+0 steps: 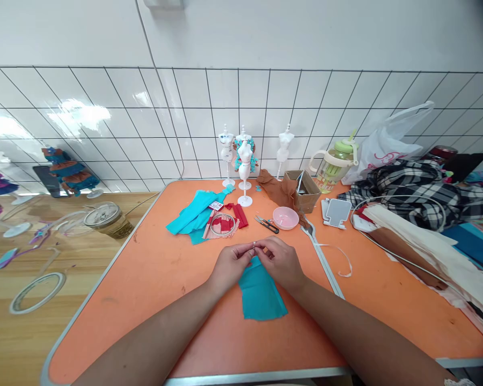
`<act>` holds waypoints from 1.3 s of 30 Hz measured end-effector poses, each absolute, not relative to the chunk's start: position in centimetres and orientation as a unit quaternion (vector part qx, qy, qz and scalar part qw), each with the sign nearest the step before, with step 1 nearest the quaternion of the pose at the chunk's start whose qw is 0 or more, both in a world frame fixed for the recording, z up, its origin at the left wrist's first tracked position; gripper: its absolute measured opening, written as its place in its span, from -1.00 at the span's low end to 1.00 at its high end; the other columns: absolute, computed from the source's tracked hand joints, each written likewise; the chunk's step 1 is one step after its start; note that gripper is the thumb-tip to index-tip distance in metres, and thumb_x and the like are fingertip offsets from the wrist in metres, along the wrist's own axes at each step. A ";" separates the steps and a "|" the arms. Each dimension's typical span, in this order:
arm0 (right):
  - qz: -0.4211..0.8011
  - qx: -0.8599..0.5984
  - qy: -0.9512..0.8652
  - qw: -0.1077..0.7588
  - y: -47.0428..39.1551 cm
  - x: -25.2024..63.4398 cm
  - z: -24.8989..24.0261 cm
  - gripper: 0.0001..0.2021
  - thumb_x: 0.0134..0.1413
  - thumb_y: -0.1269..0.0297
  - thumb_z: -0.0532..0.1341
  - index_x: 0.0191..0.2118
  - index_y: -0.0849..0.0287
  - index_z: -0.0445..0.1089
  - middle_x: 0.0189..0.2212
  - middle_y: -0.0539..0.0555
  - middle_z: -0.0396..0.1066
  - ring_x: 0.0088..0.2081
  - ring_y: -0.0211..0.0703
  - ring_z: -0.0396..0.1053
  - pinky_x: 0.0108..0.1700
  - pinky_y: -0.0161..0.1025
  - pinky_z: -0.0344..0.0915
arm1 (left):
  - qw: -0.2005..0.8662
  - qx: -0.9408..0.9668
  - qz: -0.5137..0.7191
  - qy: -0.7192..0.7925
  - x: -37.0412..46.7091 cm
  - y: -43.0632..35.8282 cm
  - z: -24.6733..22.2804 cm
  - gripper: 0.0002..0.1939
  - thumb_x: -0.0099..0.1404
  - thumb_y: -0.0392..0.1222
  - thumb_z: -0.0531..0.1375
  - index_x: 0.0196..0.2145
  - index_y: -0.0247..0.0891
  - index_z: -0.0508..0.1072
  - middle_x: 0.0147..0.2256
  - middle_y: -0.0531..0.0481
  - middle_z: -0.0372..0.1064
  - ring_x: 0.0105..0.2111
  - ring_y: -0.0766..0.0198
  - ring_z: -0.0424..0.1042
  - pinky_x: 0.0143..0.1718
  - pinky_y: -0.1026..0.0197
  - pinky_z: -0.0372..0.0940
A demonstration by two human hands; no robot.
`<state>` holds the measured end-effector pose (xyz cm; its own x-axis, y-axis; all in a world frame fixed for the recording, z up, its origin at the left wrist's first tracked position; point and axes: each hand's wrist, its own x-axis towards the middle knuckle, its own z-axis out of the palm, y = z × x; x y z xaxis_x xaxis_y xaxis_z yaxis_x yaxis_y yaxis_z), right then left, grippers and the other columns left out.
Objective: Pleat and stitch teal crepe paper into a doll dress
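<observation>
A turquoise piece of cloth (261,295) hangs from my fingertips and spreads its lower part over the orange table. My left hand (234,264) pinches the cloth's gathered top with thumb and forefinger. Close against it, my right hand (280,262) pinches the same top edge, its fingers curled. A tiny pale bit shows between the fingertips, too small to name. Just beyond my hands lie thread snips (266,224), a pink bowl (285,218) and an embroidery hoop (222,224) on red and pink fabric.
More turquoise cloth (193,214) lies at the back left. White mini dress forms (245,155) stand near the tiled wall. A cardboard box (308,199), a green-lidded bottle (336,167) and piled fabrics (418,236) occupy the right. A glass jar (108,219) stands on the wooden surface left.
</observation>
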<state>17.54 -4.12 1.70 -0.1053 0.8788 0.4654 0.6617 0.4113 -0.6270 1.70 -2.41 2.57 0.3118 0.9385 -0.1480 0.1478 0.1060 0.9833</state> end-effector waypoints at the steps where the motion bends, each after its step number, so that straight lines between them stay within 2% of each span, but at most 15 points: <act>1: 0.130 -0.530 -0.729 0.413 -4.1 17.5 1.7 -0.86 0.13 0.31 0.12 -0.26 0.13 0.43 -0.33 0.04 0.45 -0.46 -0.29 0.38 -0.35 -0.33 0.30 | 0.569 0.580 0.343 0.471 1.7 -2.4 2.4 -0.64 0.18 -0.08 0.17 -0.08 -0.22 0.52 -0.15 -0.03 0.52 -0.15 0.10 0.47 -0.23 0.19 0.39; 6: 0.162 -0.546 -0.713 0.410 -3.9 17.4 1.8 -0.91 0.05 0.36 0.15 -0.36 0.15 0.40 -0.40 0.00 0.41 -0.48 -0.30 0.36 -0.41 -0.36 0.27 | 0.547 0.605 0.339 0.469 1.7 -2.4 1.9 -0.63 0.21 -0.05 0.14 -0.08 -0.23 0.52 -0.20 -0.03 0.54 -0.22 0.13 0.48 -0.25 0.21 0.38; 16: 0.251 -0.553 -0.665 0.436 -3.8 16.9 2.1 -0.93 -0.04 0.36 0.15 -0.45 0.17 0.38 -0.46 0.00 0.38 -0.53 -0.32 0.32 -0.45 -0.36 0.27 | 0.477 0.644 0.344 0.489 1.7 -2.6 2.7 -0.71 0.19 -0.16 0.13 -0.21 -0.24 0.58 -0.31 0.03 0.56 -0.31 0.20 0.50 -0.32 0.31 0.35; 26: 0.405 -0.561 -0.584 0.425 -3.6 17.5 2.9 -0.81 -0.01 0.19 0.19 -0.39 0.22 0.42 -0.50 0.02 0.45 -0.61 -0.29 0.34 -0.52 -0.34 0.25 | 0.525 0.629 0.350 0.454 1.6 -2.5 2.8 -0.66 0.17 -0.06 0.19 -0.15 -0.27 0.55 -0.20 -0.06 0.54 -0.20 0.12 0.50 -0.19 0.20 0.38; 31: 0.397 -0.556 -0.587 0.436 -3.7 17.2 2.6 -0.84 -0.03 0.21 0.19 -0.41 0.20 0.43 -0.50 0.02 0.46 -0.62 -0.30 0.32 -0.54 -0.34 0.24 | 0.501 0.638 0.355 0.465 1.5 -2.4 2.5 -0.69 0.20 -0.06 0.16 -0.21 -0.26 0.58 -0.30 -0.04 0.56 -0.28 0.15 0.52 -0.27 0.25 0.38; 35: 0.346 -0.551 -0.602 0.464 -3.8 16.7 1.9 -0.88 -0.05 0.25 0.19 -0.44 0.18 0.40 -0.46 0.02 0.43 -0.60 -0.33 0.30 -0.57 -0.37 0.21 | 0.486 0.640 0.367 0.468 1.5 -2.3 2.4 -0.74 0.16 -0.13 0.17 -0.26 -0.27 0.59 -0.29 -0.04 0.56 -0.30 0.16 0.53 -0.30 0.28 0.38; 39: 0.414 -0.541 -0.570 0.459 -3.7 16.5 1.8 -0.86 -0.03 0.20 0.17 -0.44 0.16 0.33 -0.61 -0.05 0.34 -0.65 -0.32 0.26 -0.62 -0.38 0.16 | 0.478 0.646 0.363 0.471 1.6 -2.2 2.4 -0.74 0.17 -0.13 0.16 -0.27 -0.26 0.59 -0.32 -0.02 0.57 -0.33 0.18 0.53 -0.32 0.28 0.38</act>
